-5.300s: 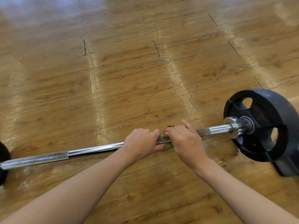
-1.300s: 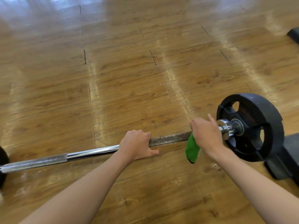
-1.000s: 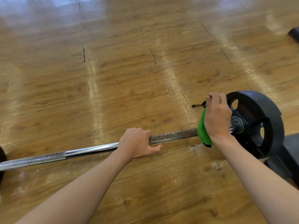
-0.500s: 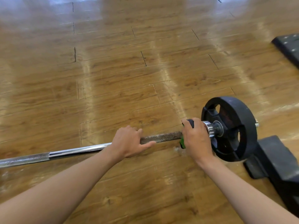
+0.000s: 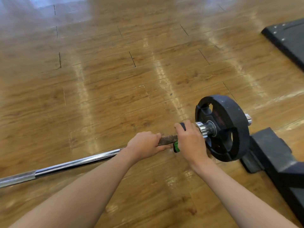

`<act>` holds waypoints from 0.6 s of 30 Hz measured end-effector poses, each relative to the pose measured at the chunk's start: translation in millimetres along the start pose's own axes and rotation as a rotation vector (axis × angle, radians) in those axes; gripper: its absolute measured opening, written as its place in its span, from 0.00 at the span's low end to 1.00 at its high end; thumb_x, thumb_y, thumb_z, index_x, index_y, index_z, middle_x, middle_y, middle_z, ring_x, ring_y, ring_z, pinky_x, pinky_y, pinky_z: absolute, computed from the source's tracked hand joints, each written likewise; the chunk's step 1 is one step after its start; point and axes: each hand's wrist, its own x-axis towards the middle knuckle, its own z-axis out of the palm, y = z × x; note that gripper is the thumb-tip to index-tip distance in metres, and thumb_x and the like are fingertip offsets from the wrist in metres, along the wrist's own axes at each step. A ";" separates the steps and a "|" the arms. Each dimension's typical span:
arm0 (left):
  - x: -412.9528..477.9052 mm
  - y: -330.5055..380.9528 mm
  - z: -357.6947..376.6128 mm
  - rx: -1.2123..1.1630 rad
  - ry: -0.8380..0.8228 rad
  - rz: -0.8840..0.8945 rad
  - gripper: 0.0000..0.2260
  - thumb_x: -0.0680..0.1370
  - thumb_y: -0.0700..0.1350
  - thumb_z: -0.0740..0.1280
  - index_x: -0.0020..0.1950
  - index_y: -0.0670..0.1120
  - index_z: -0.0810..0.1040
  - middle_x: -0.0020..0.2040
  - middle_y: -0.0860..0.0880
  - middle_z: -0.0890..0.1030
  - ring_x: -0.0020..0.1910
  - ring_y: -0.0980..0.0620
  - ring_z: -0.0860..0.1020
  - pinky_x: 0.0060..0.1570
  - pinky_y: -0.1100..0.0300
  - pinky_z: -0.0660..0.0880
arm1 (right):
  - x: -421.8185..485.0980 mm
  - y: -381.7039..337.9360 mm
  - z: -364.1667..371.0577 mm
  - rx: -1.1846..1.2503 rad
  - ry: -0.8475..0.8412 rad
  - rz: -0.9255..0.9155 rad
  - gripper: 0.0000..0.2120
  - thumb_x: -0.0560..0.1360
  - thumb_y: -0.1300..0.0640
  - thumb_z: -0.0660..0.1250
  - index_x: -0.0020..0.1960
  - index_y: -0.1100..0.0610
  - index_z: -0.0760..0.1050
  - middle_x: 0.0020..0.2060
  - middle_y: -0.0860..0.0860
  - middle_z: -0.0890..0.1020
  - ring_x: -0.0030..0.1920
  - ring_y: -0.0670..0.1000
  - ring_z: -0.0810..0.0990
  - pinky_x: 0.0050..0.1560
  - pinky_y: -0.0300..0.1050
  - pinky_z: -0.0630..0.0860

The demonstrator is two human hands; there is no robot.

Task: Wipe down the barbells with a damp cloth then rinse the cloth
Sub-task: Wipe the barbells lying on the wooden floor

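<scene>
A chrome barbell (image 5: pixel 77 162) lies across the wooden floor, with a black weight plate (image 5: pixel 228 112) on its right end. My left hand (image 5: pixel 144 145) grips the rough knurled part of the bar. Just to its right, my right hand (image 5: pixel 190 140) wraps a green cloth (image 5: pixel 176 146) around the bar, close to the shiny collar (image 5: pixel 201 129). Only a small green edge of the cloth shows below my fingers, plus a dark bit at my fingertips.
A black equipment base (image 5: pixel 278 158) stands on the floor right behind the plate at the right. Another black mat or platform (image 5: pixel 289 38) lies at the far right. Glossy wooden floor (image 5: pixel 115 79) stretches ahead and to the left.
My right hand lifted the cloth off the bar near the collar, then wrapped it round the bar again beside the collar. My left hand kept its grip. The view shifted right.
</scene>
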 end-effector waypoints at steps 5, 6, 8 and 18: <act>-0.7 0.8 -1.7 0.001 0.013 -0.009 0.20 0.81 0.64 0.59 0.51 0.47 0.72 0.43 0.45 0.81 0.41 0.42 0.80 0.35 0.53 0.70 | 26.1 -36.7 10.4 0.178 -0.139 0.171 0.16 0.74 0.68 0.66 0.61 0.60 0.78 0.53 0.58 0.76 0.48 0.61 0.78 0.45 0.50 0.74; -0.6 0.9 -2.0 -0.013 0.009 -0.011 0.16 0.80 0.58 0.62 0.54 0.46 0.75 0.45 0.45 0.82 0.44 0.40 0.81 0.36 0.53 0.72 | 25.2 -47.3 16.4 0.225 -0.140 0.116 0.17 0.74 0.68 0.66 0.62 0.58 0.79 0.52 0.57 0.77 0.47 0.62 0.79 0.43 0.51 0.75; -1.0 1.0 -2.3 -0.039 0.006 -0.029 0.11 0.78 0.51 0.65 0.53 0.45 0.77 0.45 0.44 0.82 0.44 0.39 0.81 0.37 0.52 0.75 | 14.2 -55.3 22.0 0.246 -0.086 0.024 0.18 0.73 0.69 0.67 0.61 0.57 0.79 0.49 0.56 0.77 0.44 0.60 0.79 0.40 0.51 0.76; -2.7 0.6 0.7 0.063 0.054 -0.029 0.14 0.80 0.58 0.63 0.50 0.47 0.74 0.43 0.47 0.81 0.41 0.42 0.80 0.35 0.54 0.72 | 20.1 -10.3 14.4 0.146 -0.014 0.136 0.20 0.72 0.71 0.70 0.62 0.60 0.80 0.53 0.57 0.79 0.49 0.58 0.79 0.48 0.51 0.79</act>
